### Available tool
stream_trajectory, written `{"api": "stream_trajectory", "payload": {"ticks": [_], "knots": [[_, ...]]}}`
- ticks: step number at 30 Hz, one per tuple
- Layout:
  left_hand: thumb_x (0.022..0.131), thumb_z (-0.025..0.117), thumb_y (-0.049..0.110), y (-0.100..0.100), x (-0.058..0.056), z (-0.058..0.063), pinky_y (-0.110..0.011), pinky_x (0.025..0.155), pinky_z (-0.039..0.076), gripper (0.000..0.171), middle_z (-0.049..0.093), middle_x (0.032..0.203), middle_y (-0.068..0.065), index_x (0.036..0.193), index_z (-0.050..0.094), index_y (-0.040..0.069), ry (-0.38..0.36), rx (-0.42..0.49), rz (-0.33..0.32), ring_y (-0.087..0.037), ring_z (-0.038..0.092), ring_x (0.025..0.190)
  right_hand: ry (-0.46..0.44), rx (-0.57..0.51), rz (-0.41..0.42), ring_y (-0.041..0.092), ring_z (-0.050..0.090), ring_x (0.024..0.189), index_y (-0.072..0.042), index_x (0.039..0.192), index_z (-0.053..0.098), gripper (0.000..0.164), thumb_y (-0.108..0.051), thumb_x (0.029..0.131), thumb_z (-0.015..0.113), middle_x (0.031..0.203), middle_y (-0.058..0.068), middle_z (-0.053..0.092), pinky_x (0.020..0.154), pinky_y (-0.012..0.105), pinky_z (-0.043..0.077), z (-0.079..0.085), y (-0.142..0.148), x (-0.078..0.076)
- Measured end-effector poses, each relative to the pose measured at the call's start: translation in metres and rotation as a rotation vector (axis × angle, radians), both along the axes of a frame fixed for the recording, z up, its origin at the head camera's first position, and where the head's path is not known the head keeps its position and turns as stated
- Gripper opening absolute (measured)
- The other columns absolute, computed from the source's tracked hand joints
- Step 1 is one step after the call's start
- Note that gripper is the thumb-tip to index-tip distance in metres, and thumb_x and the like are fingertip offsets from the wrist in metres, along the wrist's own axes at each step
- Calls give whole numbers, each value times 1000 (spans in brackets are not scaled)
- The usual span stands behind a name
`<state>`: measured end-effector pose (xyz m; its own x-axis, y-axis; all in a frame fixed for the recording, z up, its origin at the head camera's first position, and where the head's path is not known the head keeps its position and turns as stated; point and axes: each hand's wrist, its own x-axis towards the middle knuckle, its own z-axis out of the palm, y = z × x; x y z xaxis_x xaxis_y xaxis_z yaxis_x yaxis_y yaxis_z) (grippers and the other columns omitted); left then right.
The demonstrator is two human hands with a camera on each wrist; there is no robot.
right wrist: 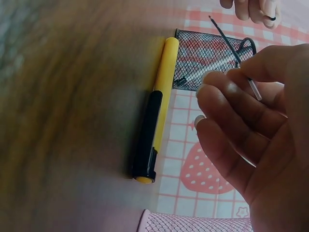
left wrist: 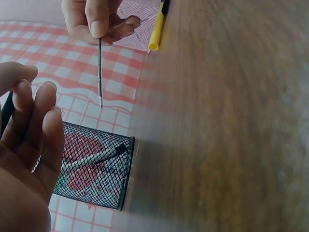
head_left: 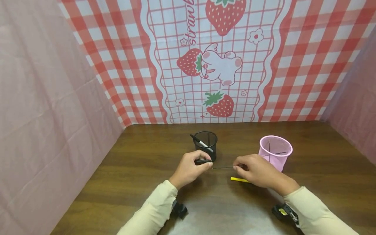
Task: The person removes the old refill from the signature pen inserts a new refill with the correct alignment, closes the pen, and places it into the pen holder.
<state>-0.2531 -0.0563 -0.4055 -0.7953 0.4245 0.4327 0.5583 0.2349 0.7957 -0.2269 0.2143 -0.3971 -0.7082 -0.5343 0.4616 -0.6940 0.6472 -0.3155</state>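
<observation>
In the head view my left hand (head_left: 191, 168) pinches a short black pen barrel (head_left: 202, 161) between thumb and fingers; most of it is hidden in the left wrist view. Across from it, my right hand (head_left: 255, 169) pinches a thin dark pen refill (left wrist: 100, 72) by one end, its fine tip pointing toward the left hand. The refill (right wrist: 224, 35) and the barrel are apart. Below the right hand, a yellow pen with a black clip section (right wrist: 161, 96) lies on the table, partly covered by that hand in the head view.
Behind the left hand stands a black mesh pen cup (head_left: 216, 143) with a black-and-white pen (head_left: 202, 143) leaning in it. A pink mesh cup (head_left: 276, 138) with thin dark sticks inside is behind the right hand. Checked strawberry cloth (head_left: 132, 81) backs the wooden table (head_left: 117, 182).
</observation>
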Motion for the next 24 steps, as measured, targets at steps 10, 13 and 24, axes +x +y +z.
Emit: {"api": "stream_trajectory", "payload": {"ticks": [10,13,24], "knots": [[87,78,17,1,-1,3,-26,66,53,9,70,86,7,93,72,16,15,6,-3,-8,62,74,-56,70,6,-2,53,67,-22,85,70,10,-13,89,72,75,-22,58,61,26,48,4,2,0],[87,78,17,2,-2,3,-26,66,53,9,69,85,7,94,72,16,9,6,-3,-8,62,73,-73,85,2,-2,54,67,-22,85,70,10,-13,90,72,76,-21,59,61,27,49,6,2,0],[89,78,19,1,1,1,-27,64,54,8,69,83,7,95,72,18,-31,-6,-9,-9,63,69,-129,116,28,-1,52,66,-24,82,69,14,-14,90,72,73,-22,56,60,27,47,3,4,1]]}}
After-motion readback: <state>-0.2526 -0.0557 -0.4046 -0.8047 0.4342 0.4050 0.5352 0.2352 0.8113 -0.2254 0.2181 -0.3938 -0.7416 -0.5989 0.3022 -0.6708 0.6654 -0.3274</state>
